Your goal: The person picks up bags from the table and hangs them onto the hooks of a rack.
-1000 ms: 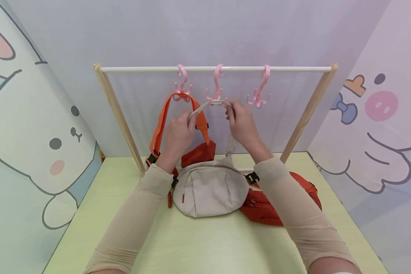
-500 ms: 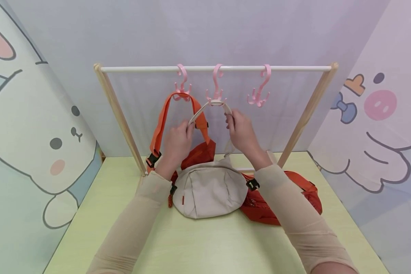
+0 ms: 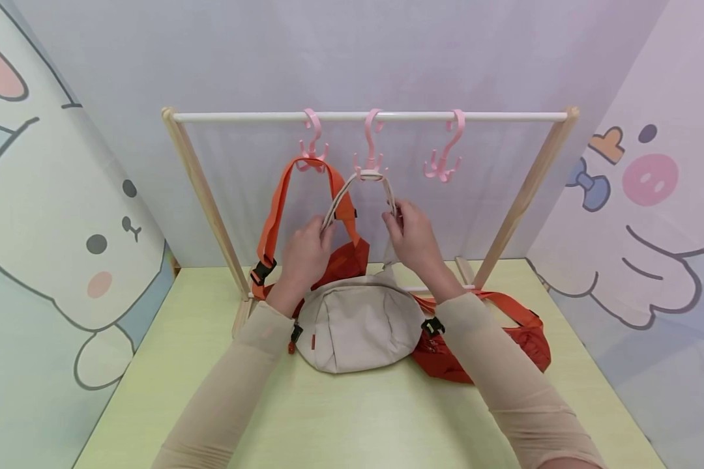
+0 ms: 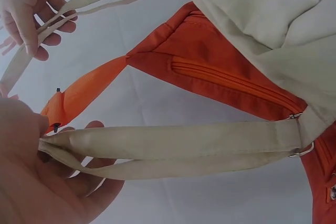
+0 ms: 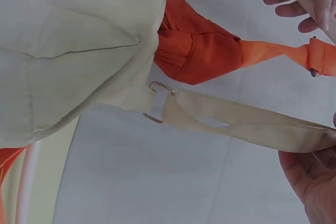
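The beige bag [image 3: 360,326] hangs by its strap [image 4: 178,142], which loops over the middle pink hook [image 3: 369,146]. My left hand [image 3: 306,254] holds the left side of this strap between thumb and fingers, below the hook. On the right side, my right hand [image 3: 412,238] has the strap between its thumb and loosely bent fingers. In the left wrist view, metal rings [image 4: 302,150] join strap and bag. Behind it, an orange-red bag [image 3: 349,257], partly hidden, hangs by its orange strap [image 3: 276,215] from the left pink hook [image 3: 312,146].
A white rod [image 3: 240,118] between wooden posts [image 3: 525,195] carries the hooks. The right pink hook [image 3: 442,163] bears nothing. Another red bag [image 3: 446,365] lies on the pale table [image 3: 352,423], partly under my right forearm. Printed cartoon walls stand at both sides.
Both hands have slid down along the beige strap, away from the middle hook. The strap stays looped over it, and the beige bag has barely moved.
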The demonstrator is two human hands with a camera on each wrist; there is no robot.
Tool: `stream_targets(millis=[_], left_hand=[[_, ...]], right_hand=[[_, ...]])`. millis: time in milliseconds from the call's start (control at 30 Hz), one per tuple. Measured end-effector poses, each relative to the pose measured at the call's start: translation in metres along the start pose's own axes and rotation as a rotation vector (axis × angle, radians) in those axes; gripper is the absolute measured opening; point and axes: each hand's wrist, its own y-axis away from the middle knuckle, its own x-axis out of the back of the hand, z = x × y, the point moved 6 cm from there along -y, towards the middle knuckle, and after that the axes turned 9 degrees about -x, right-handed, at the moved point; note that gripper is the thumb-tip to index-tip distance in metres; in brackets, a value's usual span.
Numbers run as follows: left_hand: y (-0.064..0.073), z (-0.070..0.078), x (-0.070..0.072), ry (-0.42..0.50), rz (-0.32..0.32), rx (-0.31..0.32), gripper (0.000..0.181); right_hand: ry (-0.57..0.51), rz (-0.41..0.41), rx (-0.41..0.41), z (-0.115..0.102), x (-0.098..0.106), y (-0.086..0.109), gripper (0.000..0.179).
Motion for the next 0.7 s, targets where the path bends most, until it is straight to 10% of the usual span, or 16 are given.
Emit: stream_targets(millis=[700], left_hand=[[0.015,-0.01,-0.007,0.045,0.027,0.022,0.057]], right_hand=[[-0.023,-0.03,-0.052,0.021,-0.003,0.017,0.057]])
